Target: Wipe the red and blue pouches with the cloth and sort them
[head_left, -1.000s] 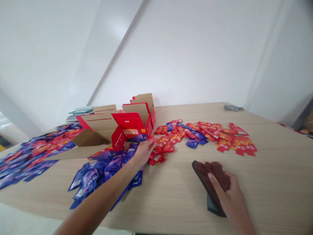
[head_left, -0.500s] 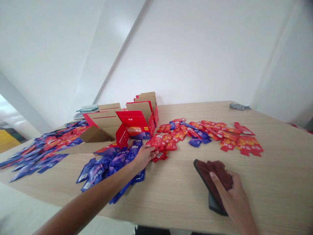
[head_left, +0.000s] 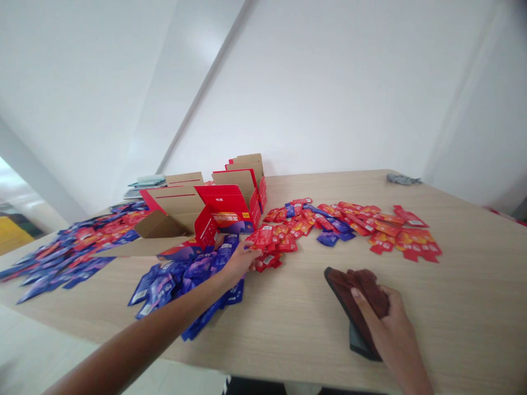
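Observation:
My left hand is at the near edge of a small heap of red sachets, its fingers closed on a red sachet. Under and beside that forearm lies a pile of blue-purple pouches. On the right, my right hand grips a bunched brown cloth, thumb on top. The cloth lies against a dark, flat object with a grey block below it; I cannot make out what that object is.
Open red cartons with brown inner flaps stand left of centre. Mixed red and blue sachets spread over the left of the wooden table. More red sachets lie at right. A grey cloth rests near the back edge.
My left hand's fingers have drawn slightly back towards me at the red sachets and closed on one. My right hand holds the brown cloth in nearly the same place.

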`<action>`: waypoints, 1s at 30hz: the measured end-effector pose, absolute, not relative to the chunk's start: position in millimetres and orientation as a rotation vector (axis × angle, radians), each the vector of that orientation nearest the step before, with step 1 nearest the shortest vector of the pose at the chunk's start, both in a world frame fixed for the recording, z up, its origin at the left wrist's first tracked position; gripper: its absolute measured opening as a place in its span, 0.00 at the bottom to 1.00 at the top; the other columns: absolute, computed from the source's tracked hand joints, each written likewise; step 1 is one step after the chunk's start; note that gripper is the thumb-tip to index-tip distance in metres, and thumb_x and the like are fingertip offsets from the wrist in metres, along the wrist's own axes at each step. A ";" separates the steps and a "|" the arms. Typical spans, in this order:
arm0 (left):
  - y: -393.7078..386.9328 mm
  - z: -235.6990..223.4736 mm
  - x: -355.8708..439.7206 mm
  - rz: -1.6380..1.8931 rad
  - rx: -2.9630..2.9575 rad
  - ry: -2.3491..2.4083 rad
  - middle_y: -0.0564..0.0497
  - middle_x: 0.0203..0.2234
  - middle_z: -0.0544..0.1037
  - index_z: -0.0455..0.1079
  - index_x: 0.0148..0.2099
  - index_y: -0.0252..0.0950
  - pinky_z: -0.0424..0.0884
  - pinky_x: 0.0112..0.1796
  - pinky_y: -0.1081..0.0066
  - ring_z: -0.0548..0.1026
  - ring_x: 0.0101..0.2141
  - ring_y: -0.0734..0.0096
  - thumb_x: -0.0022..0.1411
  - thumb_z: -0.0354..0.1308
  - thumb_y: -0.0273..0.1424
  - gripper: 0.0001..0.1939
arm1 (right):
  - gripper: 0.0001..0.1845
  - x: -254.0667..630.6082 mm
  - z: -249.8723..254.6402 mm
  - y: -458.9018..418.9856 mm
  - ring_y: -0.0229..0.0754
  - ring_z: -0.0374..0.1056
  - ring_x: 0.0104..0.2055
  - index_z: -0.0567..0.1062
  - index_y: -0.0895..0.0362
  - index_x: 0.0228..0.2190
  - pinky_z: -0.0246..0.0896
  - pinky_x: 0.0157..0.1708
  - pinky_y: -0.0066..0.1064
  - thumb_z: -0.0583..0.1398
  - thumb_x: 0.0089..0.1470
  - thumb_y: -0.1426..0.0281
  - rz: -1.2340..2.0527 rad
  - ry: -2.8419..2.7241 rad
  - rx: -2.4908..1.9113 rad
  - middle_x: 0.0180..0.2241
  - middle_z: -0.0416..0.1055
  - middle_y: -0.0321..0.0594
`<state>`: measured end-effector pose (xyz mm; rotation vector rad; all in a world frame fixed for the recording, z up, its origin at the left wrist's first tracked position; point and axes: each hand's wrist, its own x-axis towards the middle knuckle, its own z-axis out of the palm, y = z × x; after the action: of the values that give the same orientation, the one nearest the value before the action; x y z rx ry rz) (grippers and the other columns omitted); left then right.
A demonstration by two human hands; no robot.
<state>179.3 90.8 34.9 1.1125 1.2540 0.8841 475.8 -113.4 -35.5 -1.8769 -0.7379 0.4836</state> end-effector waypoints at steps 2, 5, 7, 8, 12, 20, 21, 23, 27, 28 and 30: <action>91.5 36.0 177.2 0.855 1.159 1.250 0.54 0.32 0.77 0.71 0.50 0.32 0.71 0.23 0.79 0.72 0.23 0.80 0.73 0.61 0.32 0.09 | 0.40 475.4 -34.4 -113.7 0.56 0.75 0.40 0.68 0.51 0.47 0.65 0.39 0.41 0.63 0.45 0.34 0.469 -0.744 -1.867 0.39 0.77 0.43; 92.4 40.0 173.6 0.794 1.239 1.260 0.56 0.29 0.76 0.70 0.51 0.32 0.64 0.18 0.81 0.68 0.18 0.83 0.73 0.61 0.32 0.10 | 0.40 473.6 -30.1 -114.1 0.55 0.74 0.38 0.68 0.52 0.46 0.65 0.38 0.41 0.62 0.45 0.34 0.443 -0.749 -1.863 0.36 0.76 0.41; 91.9 43.5 171.9 0.755 1.299 1.275 0.58 0.26 0.75 0.69 0.53 0.32 0.59 0.15 0.82 0.66 0.15 0.84 0.71 0.62 0.32 0.12 | 0.40 472.1 -26.6 -114.9 0.55 0.74 0.37 0.68 0.51 0.46 0.64 0.37 0.40 0.62 0.45 0.34 0.455 -0.737 -1.882 0.34 0.76 0.39; 91.2 45.2 171.3 0.740 1.331 1.284 0.59 0.25 0.75 0.68 0.54 0.33 0.56 0.14 0.82 0.65 0.14 0.83 0.70 0.63 0.32 0.15 | 0.40 471.6 -25.1 -115.4 0.55 0.74 0.37 0.68 0.51 0.46 0.64 0.37 0.40 0.62 0.45 0.34 0.465 -0.732 -1.888 0.33 0.76 0.39; 87.5 48.7 170.0 0.715 1.466 1.311 0.60 0.21 0.74 0.64 0.56 0.36 0.53 0.13 0.80 0.64 0.13 0.79 0.63 0.68 0.35 0.24 | 0.39 471.5 -23.5 -116.4 0.55 0.74 0.38 0.68 0.51 0.46 0.65 0.37 0.40 0.62 0.45 0.34 0.472 -0.726 -1.882 0.35 0.76 0.40; 64.3 68.9 184.4 0.761 1.947 1.232 0.60 0.21 0.66 0.62 0.42 0.39 0.58 0.21 0.75 0.64 0.19 0.75 0.73 0.49 0.49 0.18 | 0.35 471.9 -34.1 -112.2 0.54 0.75 0.38 0.69 0.51 0.46 0.66 0.38 0.40 0.63 0.49 0.38 0.440 -0.765 -1.827 0.36 0.77 0.40; 59.2 76.0 193.1 0.749 2.039 1.182 0.59 0.22 0.67 0.62 0.41 0.39 0.60 0.24 0.75 0.66 0.21 0.74 0.74 0.46 0.49 0.19 | 0.34 471.0 -33.8 -112.3 0.54 0.75 0.38 0.69 0.51 0.46 0.66 0.38 0.40 0.63 0.49 0.39 0.442 -0.780 -1.810 0.36 0.77 0.40; 50.8 90.1 218.0 0.681 2.228 1.062 0.56 0.26 0.68 0.62 0.38 0.39 0.63 0.29 0.73 0.69 0.27 0.72 0.75 0.44 0.47 0.20 | 0.32 468.7 -31.2 -113.1 0.53 0.75 0.37 0.70 0.51 0.45 0.66 0.38 0.39 0.64 0.50 0.40 0.465 -0.831 -1.762 0.35 0.78 0.38; 51.1 101.9 293.1 0.413 2.550 0.874 0.55 0.26 0.71 0.67 0.34 0.37 0.67 0.36 0.70 0.71 0.30 0.71 0.75 0.49 0.40 0.17 | 0.26 464.2 -24.3 -116.7 0.49 0.73 0.36 0.71 0.51 0.42 0.65 0.37 0.36 0.63 0.53 0.45 0.562 -0.980 -1.632 0.33 0.77 0.35; 55.5 99.6 314.1 0.339 2.610 0.860 0.54 0.27 0.72 0.69 0.35 0.36 0.69 0.37 0.69 0.72 0.31 0.70 0.74 0.52 0.38 0.16 | 0.25 463.7 -23.6 -117.7 0.49 0.73 0.36 0.71 0.51 0.42 0.64 0.37 0.35 0.63 0.54 0.46 0.583 -1.012 -1.614 0.33 0.77 0.35; 68.1 89.8 353.5 0.209 2.705 0.870 0.51 0.33 0.76 0.73 0.40 0.34 0.74 0.41 0.65 0.76 0.35 0.68 0.73 0.58 0.37 0.12 | 0.23 463.6 -24.2 -118.9 0.48 0.73 0.36 0.71 0.51 0.41 0.64 0.37 0.34 0.63 0.55 0.47 0.620 -1.066 -1.591 0.33 0.77 0.34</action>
<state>353.5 68.1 89.8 2.7046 0.8705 0.2085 463.6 -118.9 -24.2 -1.5914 -1.0662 0.6203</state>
